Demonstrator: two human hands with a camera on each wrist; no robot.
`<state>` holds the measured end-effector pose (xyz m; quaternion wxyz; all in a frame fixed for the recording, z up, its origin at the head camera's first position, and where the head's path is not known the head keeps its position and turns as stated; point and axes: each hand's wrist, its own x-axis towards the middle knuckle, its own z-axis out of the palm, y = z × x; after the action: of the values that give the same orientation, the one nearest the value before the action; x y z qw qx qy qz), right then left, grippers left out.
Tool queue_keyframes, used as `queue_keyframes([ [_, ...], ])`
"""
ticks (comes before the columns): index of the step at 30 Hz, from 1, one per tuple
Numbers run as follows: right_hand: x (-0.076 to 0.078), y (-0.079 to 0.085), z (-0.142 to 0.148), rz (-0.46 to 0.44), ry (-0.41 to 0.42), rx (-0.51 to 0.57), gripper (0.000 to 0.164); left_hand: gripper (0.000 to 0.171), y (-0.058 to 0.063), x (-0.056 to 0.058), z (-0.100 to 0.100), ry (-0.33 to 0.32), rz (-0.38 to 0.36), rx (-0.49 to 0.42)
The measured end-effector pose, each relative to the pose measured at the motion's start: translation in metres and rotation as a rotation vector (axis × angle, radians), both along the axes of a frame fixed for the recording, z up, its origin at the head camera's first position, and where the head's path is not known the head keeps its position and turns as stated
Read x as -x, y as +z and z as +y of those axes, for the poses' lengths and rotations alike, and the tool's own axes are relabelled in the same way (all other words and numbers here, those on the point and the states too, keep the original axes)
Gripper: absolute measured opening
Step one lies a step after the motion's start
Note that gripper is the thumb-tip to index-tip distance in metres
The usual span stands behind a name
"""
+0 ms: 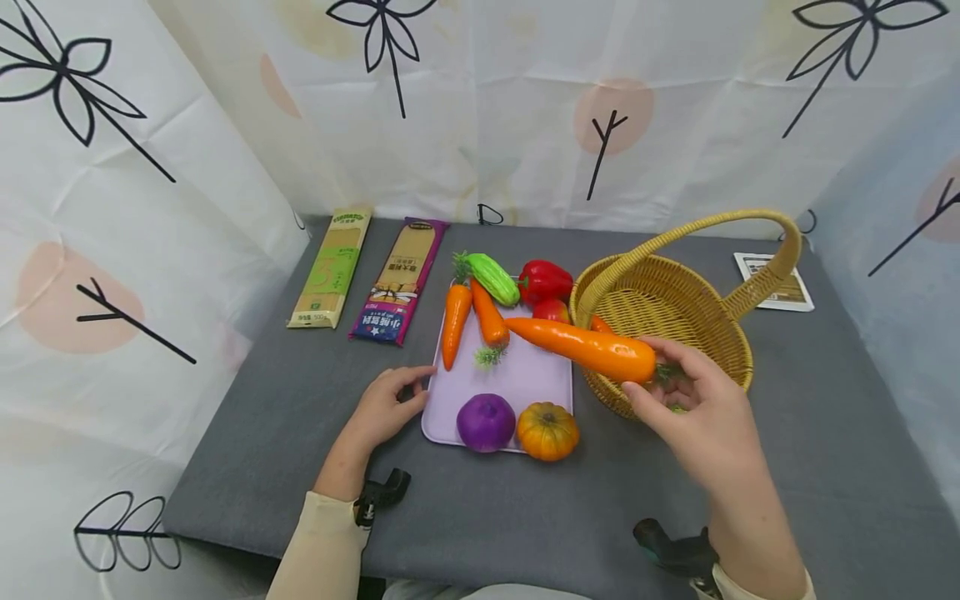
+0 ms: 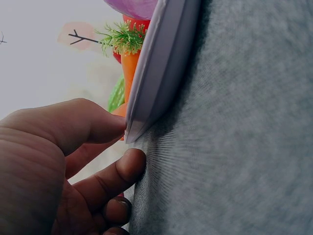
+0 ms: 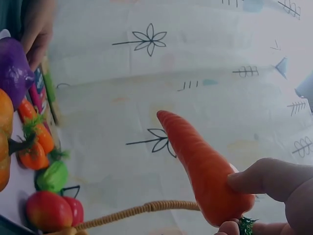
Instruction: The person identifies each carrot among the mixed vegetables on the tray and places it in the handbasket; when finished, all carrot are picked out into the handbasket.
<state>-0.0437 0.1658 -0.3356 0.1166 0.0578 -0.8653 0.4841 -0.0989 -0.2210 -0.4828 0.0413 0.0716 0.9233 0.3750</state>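
My right hand (image 1: 693, 408) grips a large orange carrot (image 1: 585, 343) by its thick, green-topped end, thumb on one side. The carrot hangs over the near left rim of the wicker basket (image 1: 738, 346), its tip pointing left above the lilac tray (image 1: 457, 404). At the tray's left edge, my left hand (image 1: 390, 404) touches the rim with relaxed fingers; the thumb (image 2: 105, 125) lies against the rim in the left wrist view. On the tray are two smaller carrots (image 1: 455, 325), a green ridged vegetable (image 1: 492, 279), a red pepper (image 1: 545, 281), a purple round vegetable (image 1: 486, 422) and a small pumpkin (image 1: 548, 431).
Two noodle packets, one green (image 1: 330, 268) and one purple (image 1: 400, 282), lie behind the tray to the left. A white-edged packet (image 1: 776, 283) is right of the basket, whose tall handle (image 1: 720, 218) arches over it. Patterned cloth (image 1: 525, 108) hangs behind the grey table (image 1: 517, 517).
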Motion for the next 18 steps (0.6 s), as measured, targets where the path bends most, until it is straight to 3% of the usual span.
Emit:
queue_keyframes([
  [18, -0.008, -0.008, 0.048, -0.109, -0.192, 0.043, 0.052, 0.037, 0.0, 0.0, 0.001, 0.001, 0.005, 0.0],
])
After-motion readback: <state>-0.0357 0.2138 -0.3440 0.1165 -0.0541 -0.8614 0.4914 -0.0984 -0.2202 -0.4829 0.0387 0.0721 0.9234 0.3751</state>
